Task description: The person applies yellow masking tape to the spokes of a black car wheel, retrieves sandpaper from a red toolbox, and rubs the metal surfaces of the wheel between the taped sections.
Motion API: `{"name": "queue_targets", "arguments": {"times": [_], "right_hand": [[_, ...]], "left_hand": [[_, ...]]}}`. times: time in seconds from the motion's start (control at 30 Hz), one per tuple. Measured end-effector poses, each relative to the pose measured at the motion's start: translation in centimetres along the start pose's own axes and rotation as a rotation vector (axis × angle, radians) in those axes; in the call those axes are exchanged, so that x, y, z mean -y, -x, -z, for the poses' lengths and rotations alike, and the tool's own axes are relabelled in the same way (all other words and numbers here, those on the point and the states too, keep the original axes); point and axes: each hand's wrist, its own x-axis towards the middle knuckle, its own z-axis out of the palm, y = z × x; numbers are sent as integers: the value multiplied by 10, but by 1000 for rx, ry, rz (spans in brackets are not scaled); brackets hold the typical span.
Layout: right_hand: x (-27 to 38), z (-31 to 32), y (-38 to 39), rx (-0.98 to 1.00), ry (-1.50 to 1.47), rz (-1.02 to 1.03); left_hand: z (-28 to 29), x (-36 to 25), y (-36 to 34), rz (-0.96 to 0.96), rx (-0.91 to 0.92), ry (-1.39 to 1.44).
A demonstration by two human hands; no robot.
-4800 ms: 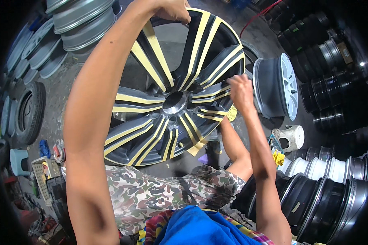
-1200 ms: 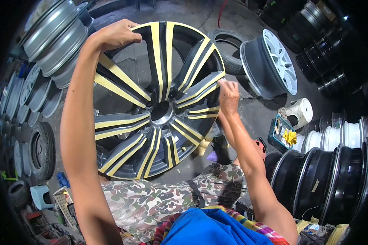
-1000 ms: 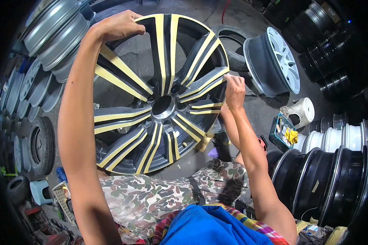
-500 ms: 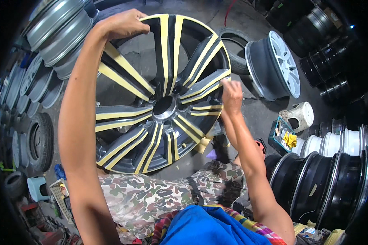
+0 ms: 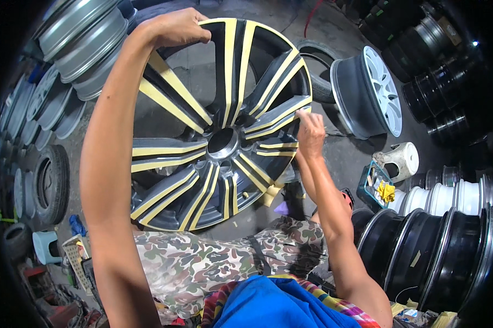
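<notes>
**Left hand point(image 5: 183, 28) clamped on the upper edge of the wheel rim point(image 5: 224, 156), right hand point(image 5: 311, 131) at its right side**

You have the black wheel rim with pale yellow spoke faces in front of you, its face turned up toward you and its lower edge just beyond your camouflage shorts point(image 5: 203, 261). What bears its weight underneath cannot be made out.

Your left arm reaches up along the rim's left side, and the left hand grips the upper edge, fingers and thumb bent over it. Your right hand is at the right edge, beside the outer end of a spoke, with its fingers curled; you cannot tell from here whether they pinch anything small.

Past your right hand a silver wheel point(image 5: 382, 90) stands on its side on the floor point(image 5: 342, 172), near a tyre point(image 5: 319, 68). Closer to you on that side are a white stool point(image 5: 406, 159), a teal crate point(image 5: 363, 188) with a yellow cloth point(image 5: 386, 192), and rows of white rims point(image 5: 444, 199) and black rims point(image 5: 406, 254). To your left are stacked silver rims point(image 5: 85, 46), another tyre point(image 5: 40, 186) and a pale blue stool point(image 5: 43, 247). A purple piece point(image 5: 281, 208) lies on the floor near the wheel rim's lower right edge.
</notes>
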Motion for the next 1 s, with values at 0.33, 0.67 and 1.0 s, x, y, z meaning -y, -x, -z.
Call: {"name": "queue_targets", "arguments": {"times": [0.33, 0.67, 1.0], "right_hand": [[8, 13, -7, 60, 18, 71], [42, 19, -9, 162, -142, 228], [78, 13, 7, 127, -134, 91]], "left_hand": [[1, -5, 2, 69, 26, -14], [0, 16, 2, 37, -3, 3], [-4, 12, 0, 55, -38, 12]]}}
